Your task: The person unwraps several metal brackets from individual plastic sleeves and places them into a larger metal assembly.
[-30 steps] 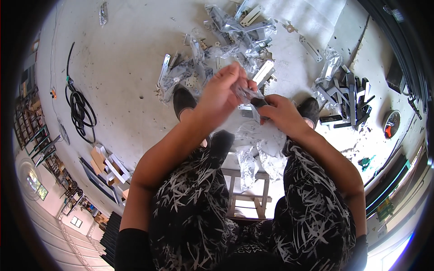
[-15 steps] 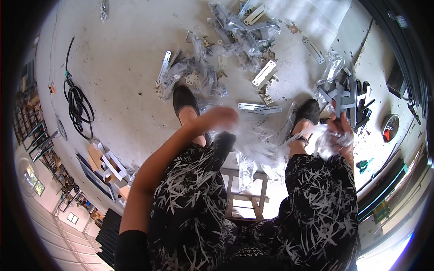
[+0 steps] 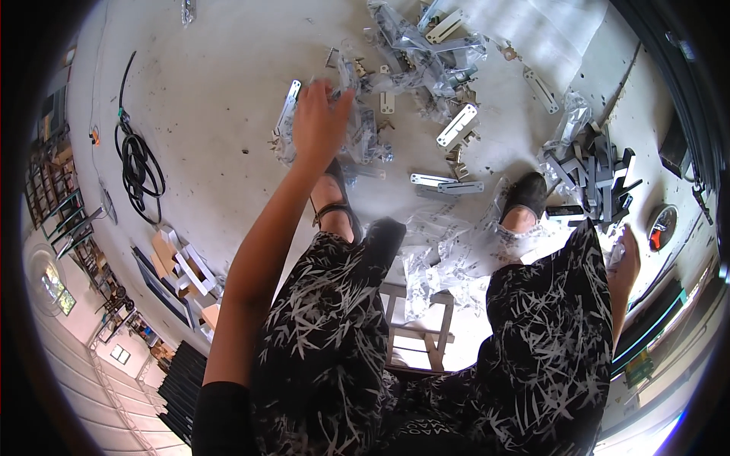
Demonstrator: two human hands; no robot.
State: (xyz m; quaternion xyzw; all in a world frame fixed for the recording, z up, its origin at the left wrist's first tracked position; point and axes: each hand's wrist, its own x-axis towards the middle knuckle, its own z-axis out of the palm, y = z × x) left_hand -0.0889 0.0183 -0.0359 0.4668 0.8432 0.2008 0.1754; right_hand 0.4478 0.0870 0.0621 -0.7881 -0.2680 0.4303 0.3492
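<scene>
My left hand reaches out over the left part of the pile, its fingers apart and nothing seen in them. Under and around it lie crumpled clear plastic bags with metal fittings. A long slotted metal plate is just left of its fingers. My right hand is low beside my right knee, partly hidden by the trouser leg. Its fingers seem closed on a crumpled clear plastic bag, of which only a little shows. Just beyond it is a stack of dark and grey metal bars.
More bagged fittings lie farther off. Slotted plates and loose plastic bags lie between my feet, before a wooden stool. A coiled black hose is at the left, a round container at the right.
My left hand has moved forward and left, from above my knee to the pile. My right hand has drawn back beside the knee, and the grey bar it held is out of it.
</scene>
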